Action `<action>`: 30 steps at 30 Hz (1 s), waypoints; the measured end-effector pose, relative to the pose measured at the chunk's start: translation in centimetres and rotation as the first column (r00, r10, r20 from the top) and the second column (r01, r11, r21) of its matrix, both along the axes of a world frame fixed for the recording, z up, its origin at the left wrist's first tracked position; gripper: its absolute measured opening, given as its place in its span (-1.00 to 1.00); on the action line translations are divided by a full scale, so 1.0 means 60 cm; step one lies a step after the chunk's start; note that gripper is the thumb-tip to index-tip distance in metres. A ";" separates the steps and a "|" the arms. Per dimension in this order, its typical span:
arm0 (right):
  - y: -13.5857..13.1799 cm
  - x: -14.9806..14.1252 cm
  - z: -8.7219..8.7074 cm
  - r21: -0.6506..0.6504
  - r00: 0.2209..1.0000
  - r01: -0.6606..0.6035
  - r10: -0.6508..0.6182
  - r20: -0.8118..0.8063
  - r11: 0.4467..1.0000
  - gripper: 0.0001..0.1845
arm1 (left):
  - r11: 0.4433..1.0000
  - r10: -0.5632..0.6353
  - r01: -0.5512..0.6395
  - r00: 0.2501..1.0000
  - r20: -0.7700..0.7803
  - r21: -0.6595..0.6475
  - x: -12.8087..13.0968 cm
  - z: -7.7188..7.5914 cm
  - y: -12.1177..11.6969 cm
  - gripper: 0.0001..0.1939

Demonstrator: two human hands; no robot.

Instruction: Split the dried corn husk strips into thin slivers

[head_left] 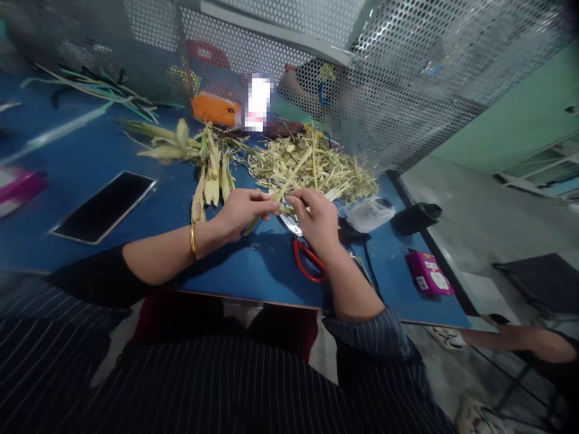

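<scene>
My left hand [246, 211] is closed, thumb and fingers pinching a pale yellow-green husk strip [292, 175] that looks like dried corn husk. Its long end points up and away over the pile. Close beside it, my right hand [318, 220] is also closed, with its fingertips pinching the same strip near its lower part. Red-handled scissors [312, 268] lie on the table under my right hand, their blades partly hidden. Just beyond my left hand rests a bundle of larger husks [212, 181]. A heap of shredded husk pieces [335, 166] spreads behind both hands.
A perforated metal screen [280, 54] borders the back of the blue table [253, 265]. A phone [106, 208] lies left; an orange packet [215, 110] and a lit, blurred screen [259, 102] stand behind. Rightward are thread spools [371, 212] and a purple pack [429, 272]. Another person's leg [520, 342] shows.
</scene>
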State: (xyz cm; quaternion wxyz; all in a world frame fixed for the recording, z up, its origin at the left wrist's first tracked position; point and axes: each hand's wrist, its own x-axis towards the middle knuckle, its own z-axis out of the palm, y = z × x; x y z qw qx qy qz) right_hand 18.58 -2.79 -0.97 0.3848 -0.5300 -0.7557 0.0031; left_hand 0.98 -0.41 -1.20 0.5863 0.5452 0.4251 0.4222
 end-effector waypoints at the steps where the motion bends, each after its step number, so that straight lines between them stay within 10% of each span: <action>1: 0.000 0.006 0.005 0.031 0.995 -0.041 0.038 0.094 0.999 -0.77 | 0.999 0.012 -0.010 0.999 0.040 -0.035 -0.003 -0.002 0.006 -0.85; 10: -0.005 0.013 0.008 0.340 0.845 -0.092 -0.108 0.524 0.936 -0.74 | 0.977 0.085 -0.062 0.991 0.106 -0.203 -0.007 0.001 0.015 -0.84; 16: -0.025 -0.015 0.001 0.250 0.829 -0.173 0.004 0.559 0.953 -0.74 | 0.958 0.141 -0.088 0.974 0.179 -0.273 -0.007 -0.003 0.020 -0.83; 23: -0.018 -0.045 -0.034 -0.129 0.979 -0.173 0.156 -0.132 0.976 -0.79 | 0.933 0.172 -0.040 0.923 0.343 -0.359 -0.006 0.000 0.023 -0.95; 26: -0.003 -0.032 -0.031 -0.258 0.807 -0.182 -0.006 -0.590 0.949 -0.82 | 0.950 0.174 -0.087 0.945 0.277 -0.300 -0.007 0.002 0.023 -0.91; 30: 0.011 -0.016 -0.019 -0.071 0.557 -0.100 -0.003 -0.830 0.992 -0.81 | 0.974 0.100 -0.057 0.977 0.187 -0.220 -0.008 0.000 0.018 -0.92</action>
